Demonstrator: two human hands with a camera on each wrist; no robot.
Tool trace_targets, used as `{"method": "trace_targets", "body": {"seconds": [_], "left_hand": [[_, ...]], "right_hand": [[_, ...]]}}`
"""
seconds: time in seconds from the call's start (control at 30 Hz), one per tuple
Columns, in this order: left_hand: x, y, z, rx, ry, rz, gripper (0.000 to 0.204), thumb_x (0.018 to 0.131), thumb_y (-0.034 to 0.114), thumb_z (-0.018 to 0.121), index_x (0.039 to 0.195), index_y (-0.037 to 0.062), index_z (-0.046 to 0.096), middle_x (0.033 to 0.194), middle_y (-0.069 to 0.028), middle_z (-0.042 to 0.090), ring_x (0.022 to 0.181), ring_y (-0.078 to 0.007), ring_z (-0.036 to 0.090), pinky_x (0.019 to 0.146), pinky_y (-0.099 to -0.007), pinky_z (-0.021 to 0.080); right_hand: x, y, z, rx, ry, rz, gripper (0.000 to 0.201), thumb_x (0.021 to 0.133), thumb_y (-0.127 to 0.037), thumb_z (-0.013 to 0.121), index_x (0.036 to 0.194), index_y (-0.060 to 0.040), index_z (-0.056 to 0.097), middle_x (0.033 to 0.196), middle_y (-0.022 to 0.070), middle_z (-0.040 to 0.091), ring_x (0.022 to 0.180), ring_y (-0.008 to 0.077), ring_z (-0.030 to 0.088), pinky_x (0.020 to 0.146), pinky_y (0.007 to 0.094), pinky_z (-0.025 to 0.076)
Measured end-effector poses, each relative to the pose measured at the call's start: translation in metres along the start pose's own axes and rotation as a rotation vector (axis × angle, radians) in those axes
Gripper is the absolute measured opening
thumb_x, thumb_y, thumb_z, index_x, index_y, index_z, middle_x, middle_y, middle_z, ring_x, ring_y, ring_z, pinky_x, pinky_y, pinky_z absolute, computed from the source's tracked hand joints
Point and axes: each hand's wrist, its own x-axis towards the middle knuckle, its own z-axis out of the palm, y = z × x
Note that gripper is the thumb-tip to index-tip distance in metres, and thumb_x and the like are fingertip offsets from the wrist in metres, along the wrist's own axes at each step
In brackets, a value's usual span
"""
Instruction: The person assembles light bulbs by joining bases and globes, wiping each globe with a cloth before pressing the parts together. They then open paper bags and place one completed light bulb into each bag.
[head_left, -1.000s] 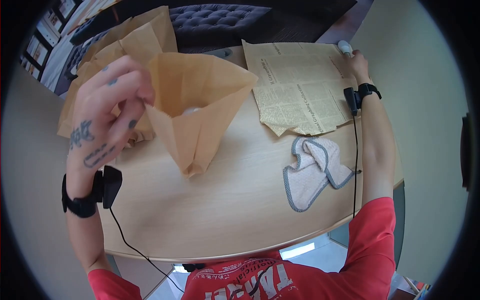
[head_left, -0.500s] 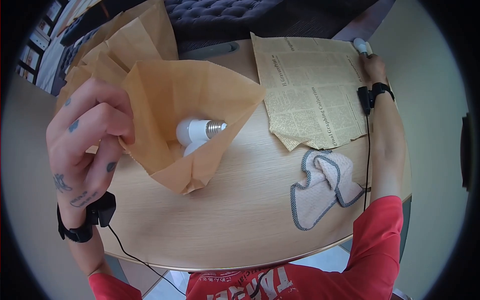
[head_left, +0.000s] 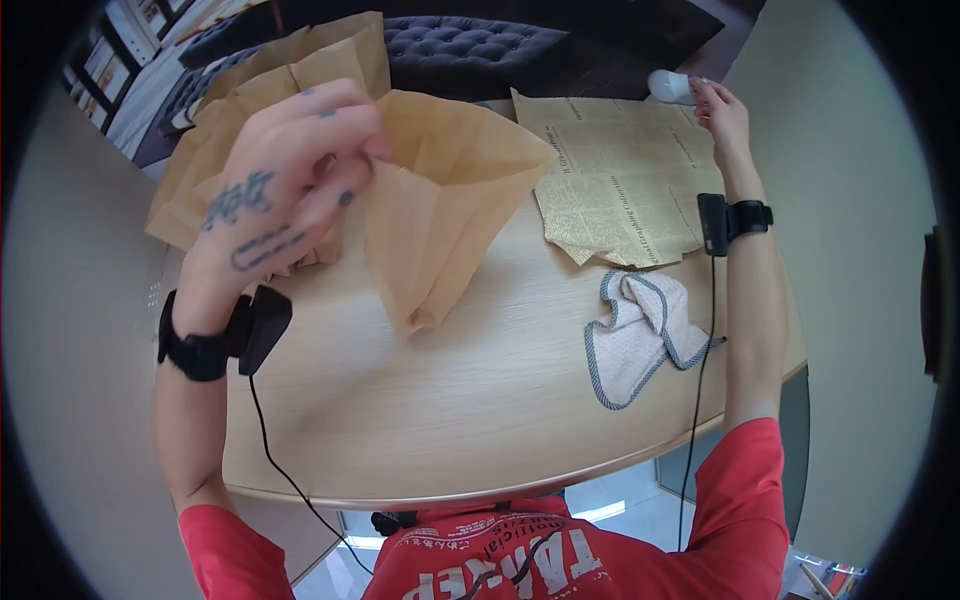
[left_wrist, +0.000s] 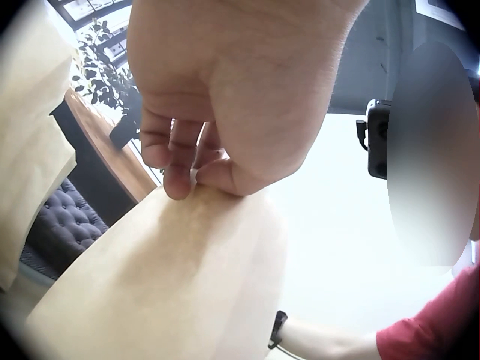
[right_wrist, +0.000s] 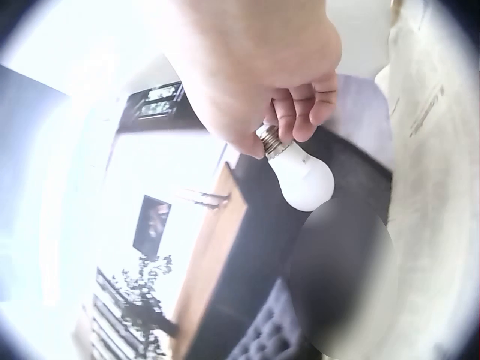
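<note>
In the head view my left hand (head_left: pixel 300 165) pinches the rim of a brown paper bag (head_left: pixel 440 225) between thumb and fingers. The bag's mouth gapes towards the upper right, and its lower inside is hidden. From the left wrist, the fingertips show right on the paper edge of the bag (left_wrist: pixel 172 277). At the far right my right hand (head_left: pixel 728 125) holds a white light bulb (head_left: pixel 668 87) by its metal screw base. The right wrist view shows the bulb (right_wrist: pixel 306 180) with its round end pointing away from the fingers.
A newspaper-print paper sheet (head_left: pixel 620 185) lies at the back right of the table (head_left: pixel 480 420). Nearer stands a crumpled pale cloth (head_left: pixel 640 340) with a grey edge. More brown paper bags (head_left: pixel 340 65) stand behind my left hand. Cables hang from both wrists.
Half a second ago, bulbs showed inside the paper bag; now its front wall hides them. The bulb in my right hand has swung from pointing up to pointing left.
</note>
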Motion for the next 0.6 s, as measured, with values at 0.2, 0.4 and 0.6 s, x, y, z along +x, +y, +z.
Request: {"method": "trace_targets", "body": {"seconds": [0.2,0.4,0.6], "left_hand": [[0.004,-0.008,0.008,-0.032,0.083,0.14,0.013,0.075,-0.008,0.052,0.085,0.0003,0.055,0.081,-0.0088,0.052,0.07,-0.0221,0.055,0.058,-0.0302,0.041],[0.005,-0.006,0.009,-0.03,0.1,0.159,0.011,0.077,-0.007,0.055,0.085,0.0008,0.056,0.079,-0.0081,0.051,0.067,-0.0212,0.053,0.058,-0.0305,0.041],[0.006,-0.006,0.012,-0.009,0.099,0.16,0.011,0.078,-0.007,0.056,0.086,0.0009,0.056,0.079,-0.0068,0.05,0.067,-0.0201,0.051,0.057,-0.0298,0.041]], "right_hand": [[-0.068,-0.088,0.038,0.467,-0.212,-0.074,0.026,0.09,-0.023,0.068,0.107,-0.0035,0.071,0.079,-0.0022,0.06,0.067,0.0049,0.054,0.061,0.0197,0.042],[-0.132,-0.146,0.06,0.384,-0.484,-0.26,0.024,0.089,-0.018,0.067,0.108,-0.004,0.071,0.076,-0.0033,0.06,0.068,0.0043,0.053,0.062,0.0196,0.041],[-0.171,-0.148,0.094,0.125,-0.572,-0.349,0.022,0.087,-0.016,0.071,0.106,-0.005,0.073,0.076,-0.0045,0.06,0.07,0.0023,0.05,0.063,0.0191,0.039]]}}
